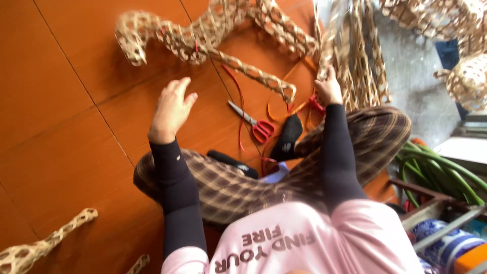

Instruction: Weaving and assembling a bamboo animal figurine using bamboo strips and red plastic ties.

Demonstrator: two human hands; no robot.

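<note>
I sit cross-legged on an orange tiled floor (66,101). My left hand (171,109) hovers open over the tiles, fingers spread, holding nothing. My right hand (328,89) is closed on the lower end of a bundle of woven cane lattice strips (355,56), blurred by motion. A long curved woven lattice piece (203,35) lies on the floor beyond both hands. Red-handled scissors (256,126) lie between my hands, near my black-socked foot (289,134). A red cord (238,101) and orange strips (284,109) trail beside the scissors.
More woven lattice pieces sit at the top right (456,45) and bottom left (35,246). Coiled green hose (436,170) lies at the right beside a metal frame (436,205) and a blue-and-white object (446,246). Grey concrete floor (411,61) lies beyond the tiles.
</note>
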